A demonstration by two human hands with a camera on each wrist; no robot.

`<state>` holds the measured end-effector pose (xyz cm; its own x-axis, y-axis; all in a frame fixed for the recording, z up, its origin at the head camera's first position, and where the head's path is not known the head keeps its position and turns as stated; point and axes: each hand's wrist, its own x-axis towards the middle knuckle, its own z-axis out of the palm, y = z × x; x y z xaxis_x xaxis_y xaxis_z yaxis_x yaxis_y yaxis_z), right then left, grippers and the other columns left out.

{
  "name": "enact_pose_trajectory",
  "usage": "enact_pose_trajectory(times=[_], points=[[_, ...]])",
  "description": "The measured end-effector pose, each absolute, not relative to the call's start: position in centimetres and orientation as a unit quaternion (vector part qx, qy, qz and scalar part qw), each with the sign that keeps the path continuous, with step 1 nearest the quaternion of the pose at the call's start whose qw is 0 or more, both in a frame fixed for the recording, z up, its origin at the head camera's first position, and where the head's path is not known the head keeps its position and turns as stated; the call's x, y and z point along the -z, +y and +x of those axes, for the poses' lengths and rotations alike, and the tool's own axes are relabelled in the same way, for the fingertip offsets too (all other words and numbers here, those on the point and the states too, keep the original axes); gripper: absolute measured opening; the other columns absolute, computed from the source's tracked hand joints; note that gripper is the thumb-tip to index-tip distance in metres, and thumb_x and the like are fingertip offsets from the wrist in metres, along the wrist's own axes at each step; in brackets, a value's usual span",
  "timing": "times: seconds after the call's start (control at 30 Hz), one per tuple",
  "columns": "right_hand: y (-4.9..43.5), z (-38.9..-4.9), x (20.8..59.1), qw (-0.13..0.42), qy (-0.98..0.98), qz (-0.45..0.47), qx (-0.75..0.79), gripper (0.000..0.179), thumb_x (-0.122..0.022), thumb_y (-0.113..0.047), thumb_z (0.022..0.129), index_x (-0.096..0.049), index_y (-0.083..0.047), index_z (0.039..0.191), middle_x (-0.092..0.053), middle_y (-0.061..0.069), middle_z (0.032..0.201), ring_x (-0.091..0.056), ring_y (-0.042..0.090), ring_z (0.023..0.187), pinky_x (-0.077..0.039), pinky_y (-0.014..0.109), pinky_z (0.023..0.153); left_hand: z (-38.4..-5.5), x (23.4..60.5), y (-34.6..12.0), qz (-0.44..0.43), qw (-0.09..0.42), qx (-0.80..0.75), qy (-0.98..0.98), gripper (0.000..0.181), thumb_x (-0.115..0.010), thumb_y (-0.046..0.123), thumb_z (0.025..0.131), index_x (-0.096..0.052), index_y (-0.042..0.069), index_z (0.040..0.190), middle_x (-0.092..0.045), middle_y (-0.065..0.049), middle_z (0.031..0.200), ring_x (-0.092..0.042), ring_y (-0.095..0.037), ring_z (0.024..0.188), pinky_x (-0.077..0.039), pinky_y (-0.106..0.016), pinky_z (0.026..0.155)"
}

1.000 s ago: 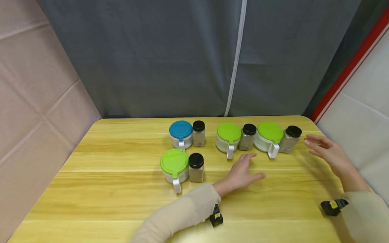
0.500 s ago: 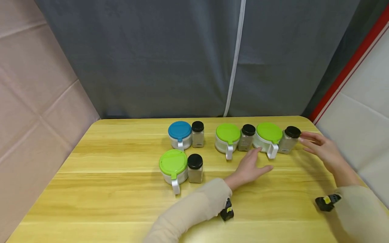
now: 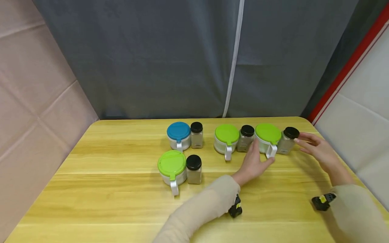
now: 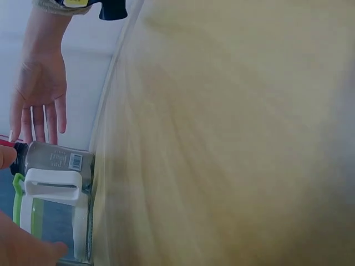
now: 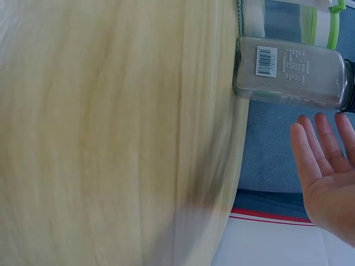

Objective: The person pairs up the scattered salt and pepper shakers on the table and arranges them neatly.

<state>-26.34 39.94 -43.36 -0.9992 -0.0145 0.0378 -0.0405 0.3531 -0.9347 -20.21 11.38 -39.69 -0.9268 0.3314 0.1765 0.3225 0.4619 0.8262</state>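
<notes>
Toward the back right of the table stands a green-lidded clear seasoning pot (image 3: 268, 133) with a white handle. A black-capped spice jar (image 3: 285, 144) stands right beside it. My left hand (image 3: 251, 166) reaches to the pot's front left, thumb by the handle; contact cannot be made out. My right hand (image 3: 316, 153) is at the jar's right side with extended fingers; the right wrist view shows its fingertips close to the jar (image 5: 291, 72). To the left are another green-lidded pot (image 3: 226, 135) and a spice jar (image 3: 245, 139), partly behind my left fingers.
A blue-lidded pot (image 3: 178, 133) and a spice jar (image 3: 197, 135) stand at the back middle. Nearer are a green-lidded pot (image 3: 172, 164) and another spice jar (image 3: 193, 169). A grey curtain (image 3: 152, 67) hangs behind the wooden table (image 3: 106, 195); a white wall (image 3: 361, 111) borders its right.
My left hand has moved right and forward to the rightmost pot. The right hand has moved left, close to the rightmost jar. The pots and jars stay in their places.
</notes>
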Motion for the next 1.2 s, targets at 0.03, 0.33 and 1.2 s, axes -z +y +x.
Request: enact_pose_trajectory(times=[0.03, 0.33, 1.2], points=[[39.8, -26.3, 43.3, 0.012, -0.821, 0.016, -0.571, 0.060, -0.058, -0.034, 0.084, -0.034, -0.015, 0.135, -0.039, 0.002, 0.123, -0.049, -0.006, 0.094, -0.045, 0.014, 0.070, -20.3, 39.7, 11.5, 0.188, 0.003, -0.485, 0.854, 0.080, -0.059, 0.036, 0.083, -0.011, 0.007, 0.141, -0.018, -0.008, 0.142, -0.022, -0.016, 0.126, -0.023, -0.027, 0.099], [39.1, -26.2, 43.0, 0.013, -0.818, 0.011, -0.575, 0.064, -0.060, -0.037, 0.082, -0.034, -0.010, 0.134, -0.044, -0.002, 0.116, -0.052, -0.004, 0.090, -0.046, 0.015, 0.069, -20.8, 39.9, 12.7, 0.166, -0.004, -0.502, 0.849, 0.086, -0.062, 0.033, 0.082, -0.005, 0.007, 0.141, -0.011, -0.010, 0.144, -0.017, -0.019, 0.128, -0.021, -0.029, 0.100], [36.1, -24.4, 38.4, 0.012, -0.850, 0.015, -0.526, 0.058, -0.053, -0.033, 0.088, -0.031, -0.010, 0.137, -0.044, -0.003, 0.112, -0.048, -0.002, 0.089, -0.046, 0.022, 0.076, -21.6, 40.0, 14.5, 0.167, -0.033, -0.495, 0.852, 0.082, -0.064, 0.029, 0.081, -0.011, 0.009, 0.140, -0.019, -0.010, 0.139, -0.026, -0.018, 0.124, -0.027, -0.026, 0.097]])
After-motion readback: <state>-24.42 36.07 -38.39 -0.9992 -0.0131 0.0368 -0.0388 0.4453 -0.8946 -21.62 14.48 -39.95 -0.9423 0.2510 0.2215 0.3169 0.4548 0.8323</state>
